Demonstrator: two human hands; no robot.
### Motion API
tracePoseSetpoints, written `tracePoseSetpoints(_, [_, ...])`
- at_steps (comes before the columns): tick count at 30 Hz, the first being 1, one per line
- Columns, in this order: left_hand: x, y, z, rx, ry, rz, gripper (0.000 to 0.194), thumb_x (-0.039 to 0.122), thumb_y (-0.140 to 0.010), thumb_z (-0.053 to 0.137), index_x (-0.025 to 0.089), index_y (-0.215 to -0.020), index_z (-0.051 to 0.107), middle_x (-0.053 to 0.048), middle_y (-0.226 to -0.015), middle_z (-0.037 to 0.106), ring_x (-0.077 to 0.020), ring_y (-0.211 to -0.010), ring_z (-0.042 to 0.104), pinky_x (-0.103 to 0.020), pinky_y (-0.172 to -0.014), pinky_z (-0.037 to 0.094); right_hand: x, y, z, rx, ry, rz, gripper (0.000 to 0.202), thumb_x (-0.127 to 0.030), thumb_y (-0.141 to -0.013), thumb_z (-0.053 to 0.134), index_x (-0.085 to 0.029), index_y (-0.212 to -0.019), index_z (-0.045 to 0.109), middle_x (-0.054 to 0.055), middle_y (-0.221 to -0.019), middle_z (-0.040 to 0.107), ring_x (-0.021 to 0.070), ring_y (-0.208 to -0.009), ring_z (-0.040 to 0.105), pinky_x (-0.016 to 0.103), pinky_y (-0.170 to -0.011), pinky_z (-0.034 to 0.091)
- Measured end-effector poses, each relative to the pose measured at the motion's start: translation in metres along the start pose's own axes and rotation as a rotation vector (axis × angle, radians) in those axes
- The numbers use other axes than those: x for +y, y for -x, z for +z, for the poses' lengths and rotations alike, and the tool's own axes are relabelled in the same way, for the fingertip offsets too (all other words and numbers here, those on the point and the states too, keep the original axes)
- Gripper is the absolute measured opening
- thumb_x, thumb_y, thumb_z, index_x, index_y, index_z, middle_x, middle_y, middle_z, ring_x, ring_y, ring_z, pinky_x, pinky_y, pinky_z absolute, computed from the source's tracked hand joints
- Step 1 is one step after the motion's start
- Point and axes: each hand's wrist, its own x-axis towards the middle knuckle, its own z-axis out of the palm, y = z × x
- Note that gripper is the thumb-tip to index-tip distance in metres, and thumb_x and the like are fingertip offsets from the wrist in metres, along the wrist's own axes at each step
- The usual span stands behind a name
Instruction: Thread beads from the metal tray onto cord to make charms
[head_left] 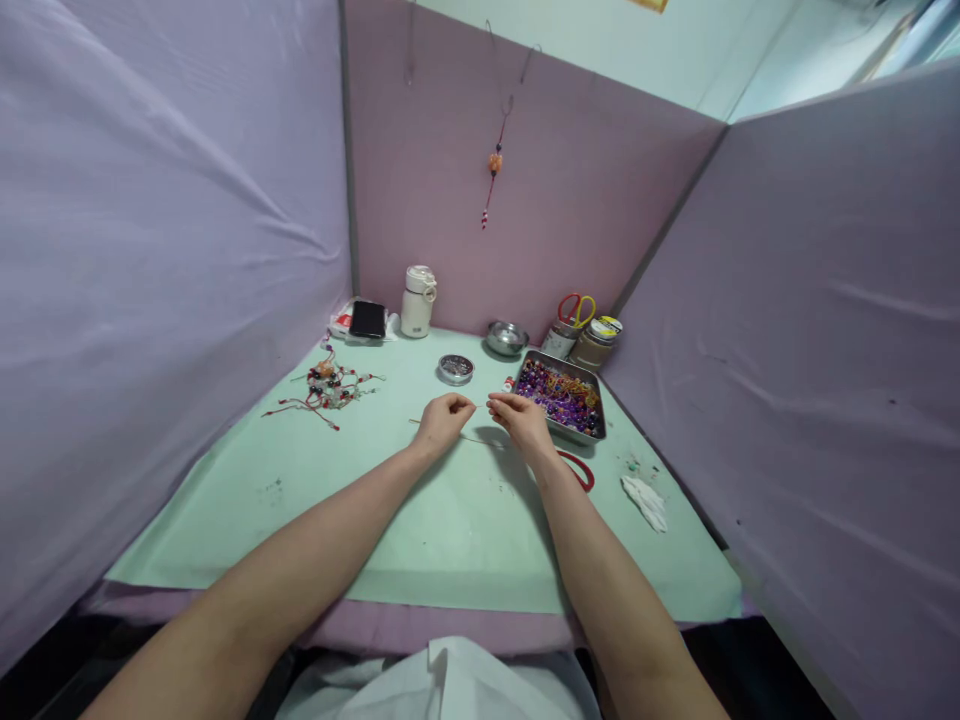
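Observation:
Above the middle of the table, my left hand (444,420) is closed in a pinch at the end of a thin pale cord (481,406). My right hand (523,422) pinches the same cord a short way to the right, and only a tiny stretch shows between the fingertips. Under and between the hands a fine strand (480,440) lies across the tabletop. Red-handled scissors (579,470) lie beneath my right wrist, their blades hidden. Just beyond my right hand stands a metal tray (579,437) of purple and orange beads.
Finished-looking beaded strings (330,385) lie at the left. At the back are a phone (367,320), a white bottle (418,302), a round dish (456,370), a metal bowl (507,338) and jars (596,343). A white glove-like cloth (643,502) lies right. A beaded pendant (494,163) hangs from a hook.

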Motion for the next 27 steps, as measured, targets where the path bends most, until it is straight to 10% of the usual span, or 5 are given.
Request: tracePoseSetpoints(27, [0.011,0.003,-0.003,0.033,-0.067,0.056,0.020,0.031,-0.069,0.056,0.014,-0.071,0.068,0.000,-0.061,0.059,-0.0120,-0.059,0.048,-0.025,-0.059,0.036,0.000,0.005,0.008,-0.031,0.005,-0.053,0.026,-0.037,-0.061,0.073,-0.019,-0.076,0.064,0.001,-0.072,0.065,0.0140,-0.069,0.060,0.026,-0.064,0.043])
